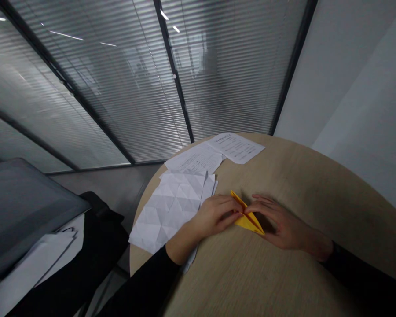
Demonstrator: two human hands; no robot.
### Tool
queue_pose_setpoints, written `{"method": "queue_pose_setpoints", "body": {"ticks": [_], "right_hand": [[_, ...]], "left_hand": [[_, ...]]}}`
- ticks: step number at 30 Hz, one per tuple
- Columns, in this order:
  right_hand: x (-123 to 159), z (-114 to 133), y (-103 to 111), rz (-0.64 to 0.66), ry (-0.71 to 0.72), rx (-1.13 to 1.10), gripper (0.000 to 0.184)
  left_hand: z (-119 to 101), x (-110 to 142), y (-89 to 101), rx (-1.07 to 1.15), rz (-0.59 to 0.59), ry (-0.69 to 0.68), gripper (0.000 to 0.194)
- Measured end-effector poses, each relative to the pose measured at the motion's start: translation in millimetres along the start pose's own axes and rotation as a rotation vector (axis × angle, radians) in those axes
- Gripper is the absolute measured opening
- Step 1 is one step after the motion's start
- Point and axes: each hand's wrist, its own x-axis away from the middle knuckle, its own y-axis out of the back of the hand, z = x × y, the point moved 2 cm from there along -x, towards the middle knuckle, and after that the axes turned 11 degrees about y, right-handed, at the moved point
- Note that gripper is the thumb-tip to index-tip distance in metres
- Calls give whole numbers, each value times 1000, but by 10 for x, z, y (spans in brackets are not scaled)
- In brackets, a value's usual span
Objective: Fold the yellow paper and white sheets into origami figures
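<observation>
A folded piece of yellow paper (248,222) is held between my two hands, low over the round wooden table. Its edges are creased to points, and a fold gapes in the middle. My left hand (216,213) pinches its left side, thumb below and fingers above. On the other side, my right hand (280,220) grips the right part, with the thumb at the lower right corner and the index fingertip in the fold. My fingers cover parts of the paper. Under and beside my left wrist lie white sheets with triangular creases (171,207).
Printed sheets (239,147) lie at the table's far edge. The wooden table (317,189) curves away to the right. At left stand a grey chair back or case (26,207) and some white papers (49,251) on something black. Glass panels with blinds (237,79) rise behind.
</observation>
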Motion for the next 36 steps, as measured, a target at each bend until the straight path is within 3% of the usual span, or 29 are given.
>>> {"method": "queue_pose_setpoints", "body": {"ticks": [9, 20, 25, 31, 36], "right_hand": [[-48, 0, 24, -50, 93, 149, 38], [-83, 49, 239, -93, 114, 324, 32], [-88, 92, 232, -66, 125, 285, 27], [-89, 127, 164, 6, 70, 75, 37], [-53, 38, 163, -40, 57, 76, 8]], "left_hand": [[-62, -10, -3, -159, 204, -20, 22], [-112, 7, 182, -415, 179, -56, 29], [-147, -14, 117, -296, 183, -33, 22], [-114, 0, 76, -149, 173, -14, 25], [-70, -3, 100, -79, 158, 36, 24]]}}
